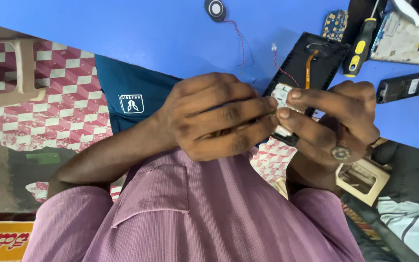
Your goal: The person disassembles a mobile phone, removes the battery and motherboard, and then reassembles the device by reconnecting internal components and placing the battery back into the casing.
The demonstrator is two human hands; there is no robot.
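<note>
- Head view: left hand (214, 116) and right hand (335, 121) meet at frame centre, above a blue tabletop (161, 34).
- Both pinch a small whitish circuit part (282, 97), which lies between the fingertips at about 1 o'clock from centre; its lower end shows below the right fingers.
- Left grip: fingers curled, tips pressed on the part's left edge. Right grip: thumb and forefinger clenched on its right edge; a ring sits on one right finger.
- Just behind the part, touching or nearly so, a black rectangular device shell with an orange flex strip (311, 60); a thin red wire (241, 41) runs from that area toward a small round black-and-white speaker disc (215, 8) at 12 o'clock.
- At 2 o'clock: black-and-yellow screwdriver (360, 48), blue circuit board (335, 24), opened pale phone chassis (403, 41), dark small handset (401, 87).
- Handling judgement: the part looks light, thin, rigid and fragile; soldered components and any attached wire would likely tear if tugged. Best held by its bare edges, as both grips do, with light pressure.
</note>
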